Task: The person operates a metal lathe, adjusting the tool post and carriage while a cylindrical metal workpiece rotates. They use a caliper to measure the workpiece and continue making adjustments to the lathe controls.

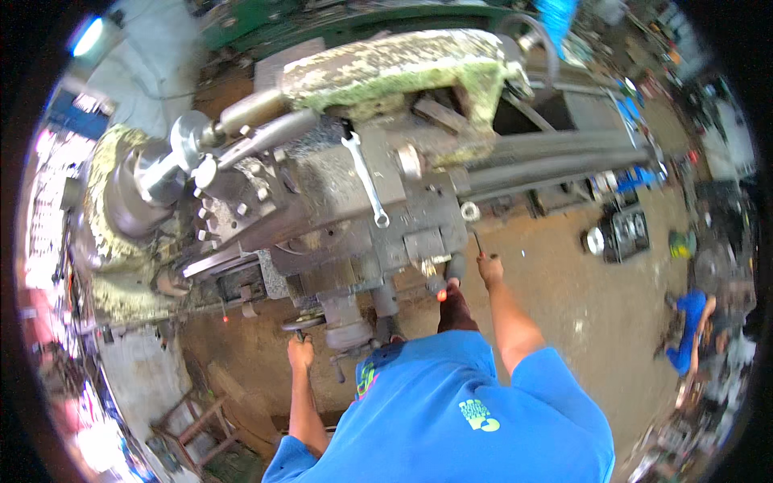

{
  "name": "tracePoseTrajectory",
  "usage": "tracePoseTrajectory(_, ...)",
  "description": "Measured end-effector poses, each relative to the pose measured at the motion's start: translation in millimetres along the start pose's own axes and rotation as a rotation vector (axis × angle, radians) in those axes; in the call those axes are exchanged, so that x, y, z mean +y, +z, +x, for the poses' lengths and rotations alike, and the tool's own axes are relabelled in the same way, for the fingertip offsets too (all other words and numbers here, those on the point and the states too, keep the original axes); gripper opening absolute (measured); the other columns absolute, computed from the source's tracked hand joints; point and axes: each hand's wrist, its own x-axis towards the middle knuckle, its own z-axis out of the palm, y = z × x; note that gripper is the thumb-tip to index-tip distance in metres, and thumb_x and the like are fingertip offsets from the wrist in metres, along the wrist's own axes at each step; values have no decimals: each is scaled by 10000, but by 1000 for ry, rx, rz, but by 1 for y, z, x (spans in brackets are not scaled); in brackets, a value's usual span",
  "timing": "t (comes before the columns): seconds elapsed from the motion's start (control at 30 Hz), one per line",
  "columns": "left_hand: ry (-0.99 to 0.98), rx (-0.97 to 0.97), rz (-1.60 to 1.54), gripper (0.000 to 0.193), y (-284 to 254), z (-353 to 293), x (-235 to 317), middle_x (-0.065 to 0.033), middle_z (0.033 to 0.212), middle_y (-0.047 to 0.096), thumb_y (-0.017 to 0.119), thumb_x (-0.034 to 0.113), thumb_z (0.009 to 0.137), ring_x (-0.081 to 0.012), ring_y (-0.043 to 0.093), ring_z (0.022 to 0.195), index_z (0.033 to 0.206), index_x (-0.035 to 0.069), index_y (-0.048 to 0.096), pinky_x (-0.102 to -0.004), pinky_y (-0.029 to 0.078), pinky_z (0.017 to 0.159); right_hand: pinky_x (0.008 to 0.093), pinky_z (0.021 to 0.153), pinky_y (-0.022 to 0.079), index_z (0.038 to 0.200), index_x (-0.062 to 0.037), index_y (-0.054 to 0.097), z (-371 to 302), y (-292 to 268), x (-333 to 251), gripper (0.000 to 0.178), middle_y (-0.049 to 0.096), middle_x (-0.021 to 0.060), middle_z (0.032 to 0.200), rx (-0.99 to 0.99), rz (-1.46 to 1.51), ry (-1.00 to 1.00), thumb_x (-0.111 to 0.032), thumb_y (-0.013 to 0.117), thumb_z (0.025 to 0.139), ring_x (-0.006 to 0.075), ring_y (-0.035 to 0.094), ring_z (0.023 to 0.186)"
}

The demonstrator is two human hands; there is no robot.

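Note:
A large metal lathe fills the space in front of me. My left hand (300, 352) is closed round the small handle of a handwheel (304, 322) low on the lathe's carriage (322, 274). To the right, my right hand (489, 270) is closed on a thin lever (478, 243) standing out from the carriage's right end. At the left, a shiny metal workpiece (163, 179) sits by the chuck (129, 197), beside a tool post (237, 205) studded with bolts. A combination wrench (366, 179) lies on top of the carriage.
Behind the carriage stands the worn green-and-cream tailstock (403, 64). Lathe bed rails (555, 165) run off to the right. A black open case (626, 232) rests on the floor. Farther right is another person in blue (688, 326). A wooden frame (201, 427) stands at lower left.

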Motion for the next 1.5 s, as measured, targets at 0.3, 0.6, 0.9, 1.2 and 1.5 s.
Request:
tracePoseTrajectory(0.3,19,-19,-126,234,28,-34,42,-205,910,703,615,176,865,-324,678,859,1001,-2,682,-402,500,790,403,549,522,1012,25,560,97,18,-12,389,593,155,833,-564,-48,-33,-265,729,815,258,591,702)
tracePoseTrajectory(0.6,15,-16,-190,264,34,-31,30,-205,872,688,604,177,848,-277,642,804,1036,3,668,-381,492,782,334,398,423,741,-55,548,112,8,-21,259,517,63,610,-770,-112,74,-239,695,849,197,497,446)
tracePoseTrajectory(0.9,70,179,-172,343,37,-38,28,-229,962,681,625,260,857,-392,644,947,1076,-5,639,-428,494,817,368,425,457,899,19,611,108,-11,-31,317,577,90,676,-643,-144,-59,-278,708,845,219,542,483)
tracePoseTrajectory(1.2,-173,-288,-392,445,-10,-79,5,-119,871,631,572,118,844,-179,593,655,1267,-9,518,-329,491,577,392,749,562,1129,-100,649,100,-226,-129,363,712,100,982,-1231,-428,-295,-357,656,873,230,688,857)
tracePoseTrajectory(1.5,-135,498,-547,476,-101,-180,83,-83,826,595,609,233,904,-138,509,536,1295,-9,483,-285,411,454,434,807,531,1022,-52,695,465,-508,-231,362,695,202,983,524,-149,-753,-350,660,818,386,664,921)
